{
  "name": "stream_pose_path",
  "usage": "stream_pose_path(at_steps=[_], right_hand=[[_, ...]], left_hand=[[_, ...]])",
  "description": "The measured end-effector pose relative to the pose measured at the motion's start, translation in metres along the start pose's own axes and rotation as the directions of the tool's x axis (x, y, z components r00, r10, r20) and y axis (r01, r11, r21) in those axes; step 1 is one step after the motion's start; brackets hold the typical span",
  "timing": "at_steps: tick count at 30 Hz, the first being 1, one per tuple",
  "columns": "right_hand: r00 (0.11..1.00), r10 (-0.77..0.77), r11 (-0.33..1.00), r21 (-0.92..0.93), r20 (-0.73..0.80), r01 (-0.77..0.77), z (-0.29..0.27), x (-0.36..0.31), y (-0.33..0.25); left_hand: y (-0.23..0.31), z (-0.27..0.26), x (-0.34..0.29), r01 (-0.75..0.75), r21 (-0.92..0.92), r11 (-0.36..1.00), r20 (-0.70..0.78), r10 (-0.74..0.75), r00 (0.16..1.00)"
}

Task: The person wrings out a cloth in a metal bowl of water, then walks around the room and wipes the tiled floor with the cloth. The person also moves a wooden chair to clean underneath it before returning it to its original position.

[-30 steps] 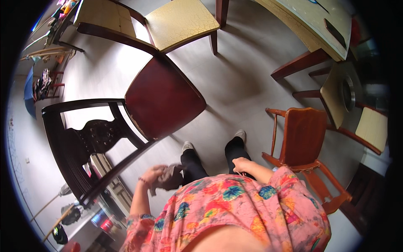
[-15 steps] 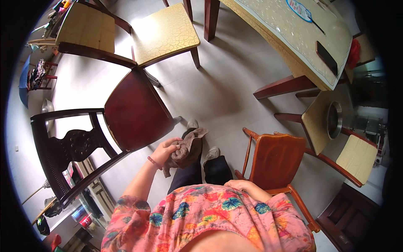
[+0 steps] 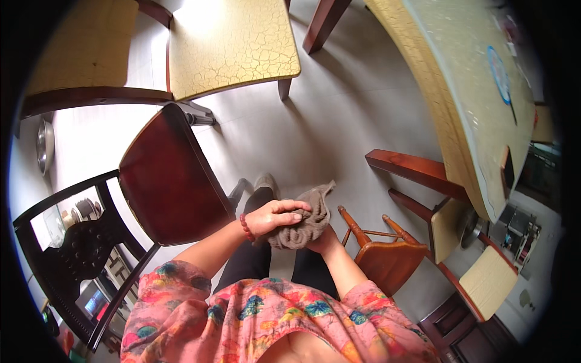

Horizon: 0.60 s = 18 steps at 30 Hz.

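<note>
A brown-grey cloth, bunched into thick folds, is held between my two hands in front of my legs. My left hand, with a red bead bracelet at its wrist, grips it from the left with the fingers over the top. On the other side my right hand supports it from below; most of its fingers are hidden by the folds. One corner of the cloth sticks up to the far right. Left of my hands stands a dark chair with a red-brown seat.
A chair with a crackle-patterned yellow seat stands ahead. At right is a glass-topped table bearing a phone and a paddle-shaped fan. A small orange-brown wooden chair stands close by my right arm.
My right hand has come up from my lap to the cloth. My left hand has carried the cloth right, in front of me. The view has shifted, bringing the left chairs closer.
</note>
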State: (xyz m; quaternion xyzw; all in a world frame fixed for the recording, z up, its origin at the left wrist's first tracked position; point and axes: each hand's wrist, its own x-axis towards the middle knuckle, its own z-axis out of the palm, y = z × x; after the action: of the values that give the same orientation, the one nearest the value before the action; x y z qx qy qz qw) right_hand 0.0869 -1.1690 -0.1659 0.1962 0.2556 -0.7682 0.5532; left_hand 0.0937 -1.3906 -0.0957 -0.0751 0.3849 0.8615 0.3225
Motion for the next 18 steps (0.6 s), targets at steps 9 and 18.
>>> stream_pose_path(at_steps=[9,18], right_hand=[[0.828,0.09,0.975,0.218,-0.554,0.04,-0.083,0.09,-0.056],[0.637,-0.211,0.965,-0.262,-0.741,0.015,-0.123,0.093,-0.092]], left_hand=[[-0.121,-0.043,0.042,0.206,0.496,0.843,-0.708,0.256,0.658],[-0.168,0.025,-0.051,0.51,0.854,0.103,-0.374,-0.56,0.739]])
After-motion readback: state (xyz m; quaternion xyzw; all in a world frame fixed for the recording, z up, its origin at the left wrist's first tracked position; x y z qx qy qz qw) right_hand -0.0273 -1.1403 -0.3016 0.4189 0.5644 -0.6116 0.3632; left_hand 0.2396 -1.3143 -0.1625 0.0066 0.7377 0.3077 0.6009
